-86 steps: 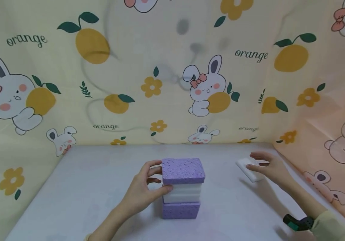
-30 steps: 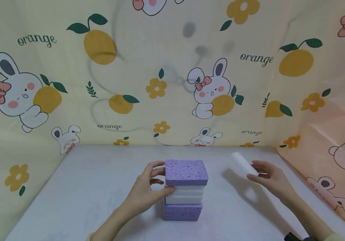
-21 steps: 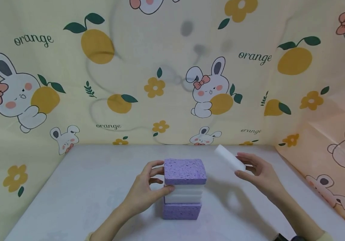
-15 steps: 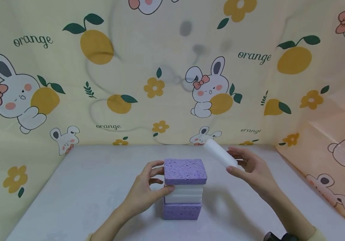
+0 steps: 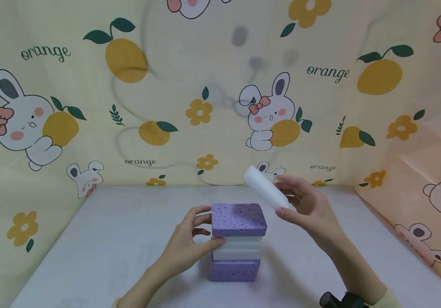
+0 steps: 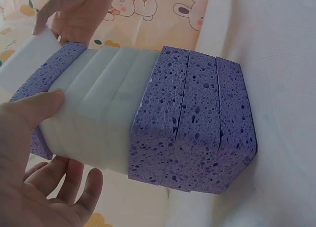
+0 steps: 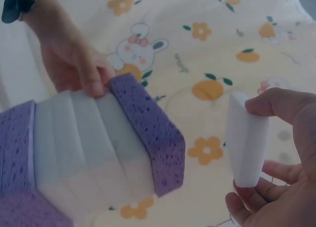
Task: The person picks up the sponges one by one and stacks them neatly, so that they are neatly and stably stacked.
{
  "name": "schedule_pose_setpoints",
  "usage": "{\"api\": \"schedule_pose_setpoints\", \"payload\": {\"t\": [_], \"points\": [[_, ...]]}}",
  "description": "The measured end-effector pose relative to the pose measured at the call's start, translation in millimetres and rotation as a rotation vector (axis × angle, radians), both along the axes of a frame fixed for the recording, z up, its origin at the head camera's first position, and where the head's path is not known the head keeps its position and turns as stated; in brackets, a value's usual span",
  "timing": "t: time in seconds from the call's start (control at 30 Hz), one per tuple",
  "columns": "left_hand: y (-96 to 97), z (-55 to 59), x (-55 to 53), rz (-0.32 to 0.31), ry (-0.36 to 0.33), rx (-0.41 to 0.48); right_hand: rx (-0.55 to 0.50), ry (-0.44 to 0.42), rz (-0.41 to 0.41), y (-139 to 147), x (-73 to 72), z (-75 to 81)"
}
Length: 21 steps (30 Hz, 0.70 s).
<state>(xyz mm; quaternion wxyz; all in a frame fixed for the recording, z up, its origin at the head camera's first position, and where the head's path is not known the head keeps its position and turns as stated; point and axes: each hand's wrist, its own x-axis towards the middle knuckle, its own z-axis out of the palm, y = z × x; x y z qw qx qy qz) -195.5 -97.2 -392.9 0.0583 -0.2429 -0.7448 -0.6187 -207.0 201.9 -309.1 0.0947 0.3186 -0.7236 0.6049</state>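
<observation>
A stack of sponges stands upright on the table, with purple sponges (image 6: 202, 108) at the bottom, several white sponges (image 7: 84, 143) above them and one purple sponge (image 5: 238, 219) on top. My left hand (image 5: 187, 241) steadies the stack from its left side, thumb on the front of the white layers and fingers round the back. Between thumb and fingertips, my right hand (image 5: 310, 209) pinches a separate white sponge (image 5: 267, 188), tilted, in the air above and right of the stack. In the right wrist view that sponge is apart from the top purple one.
The white table (image 5: 128, 222) meets a patterned cloth backdrop (image 5: 205, 77) at its far edge and another cloth side (image 5: 420, 179) on the right. A dark band (image 5: 343, 299) sits on my right wrist.
My right hand has lifted the white sponge off the right side of the table and carried it left and up toward the stack's top. My left hand stays on the stack.
</observation>
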Motion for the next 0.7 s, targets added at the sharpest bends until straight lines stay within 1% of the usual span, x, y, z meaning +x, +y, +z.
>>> {"api": "schedule_pose_setpoints", "payload": {"t": [0.13,0.3,0.4,0.57,0.63,0.7], "points": [[-0.1,0.3,-0.3,0.003,0.004,-0.014,-0.028,-0.015,0.013,-6,2.0,2.1],[0.1,-1.0,-0.5,0.003,-0.007,0.002,-0.051,0.006,0.059,-14,1.2,-0.8],[0.4,-0.8,-0.5,-0.002,-0.006,0.013,-0.032,0.023,0.084,-17,0.3,-3.2],[0.0,-0.2,-1.6,-0.002,0.007,-0.016,-0.010,0.068,0.148,-20,-0.9,-7.0],[-0.5,-0.6,-2.2,-0.004,0.017,-0.023,-0.001,0.079,0.157,-22,-1.3,-8.4],[-1.2,-1.6,-2.7,-0.007,0.027,-0.027,0.019,0.086,0.149,-24,-1.8,-10.0]]}}
